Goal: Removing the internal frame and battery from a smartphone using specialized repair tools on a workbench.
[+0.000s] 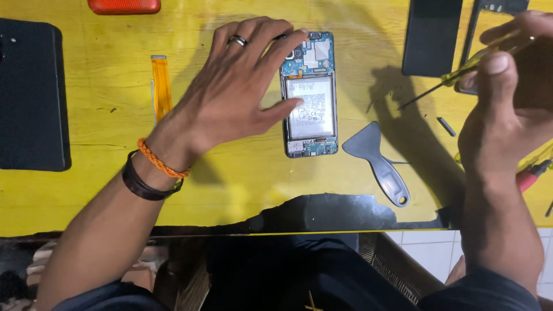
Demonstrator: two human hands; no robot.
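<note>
Here, left hand [233,98] spread flat and wide open over the left edge of an opened phone [310,95], fingertips on its top corner, thumb across the battery; nothing gripped, only pressed down. Ring on one finger, orange braided band and dark strap at the wrist. Right hand [507,109] raised off to the right of the phone, fingers closed round a yellow-handled screwdriver [466,70], thin tip aimed down-left toward the phone but well apart from it. Between the two hands, just right of the phone, a grey plastic pry tool [377,161] lying flat on the yellow table [242,190]. Left of the left hand, an orange ribbon cable [161,86]; beyond it, a black pad [31,95].
</note>
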